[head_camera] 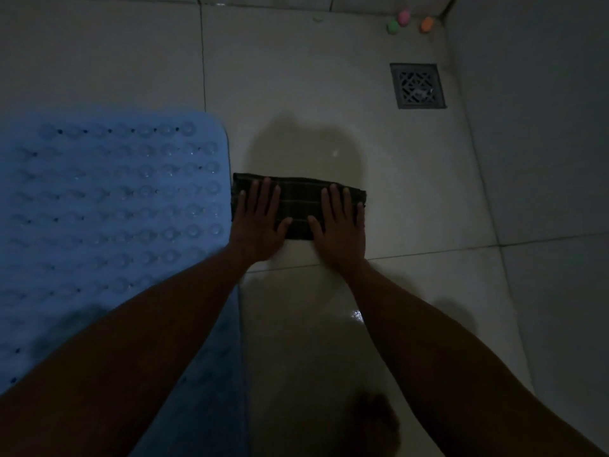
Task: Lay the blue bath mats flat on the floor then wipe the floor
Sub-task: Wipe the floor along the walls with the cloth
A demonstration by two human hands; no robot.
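Note:
A blue bath mat [108,199] with rows of suction cups lies flat on the tiled floor at the left. A second, darker blue mat [211,384] shows under my left forearm at the bottom. Just right of the mat's edge a dark plaid cloth [298,199], folded into a strip, lies on the pale floor tile [412,192]. My left hand [260,219] presses flat on the cloth's left half. Pressing the right half is my right hand [341,225], fingers straight and spread.
A square metal floor drain [418,86] sits at the upper right. Three small coloured objects, pink [403,16], green [392,27] and orange [426,24], lie in the far corner by the wall [543,127]. The floor near the bottom looks wet.

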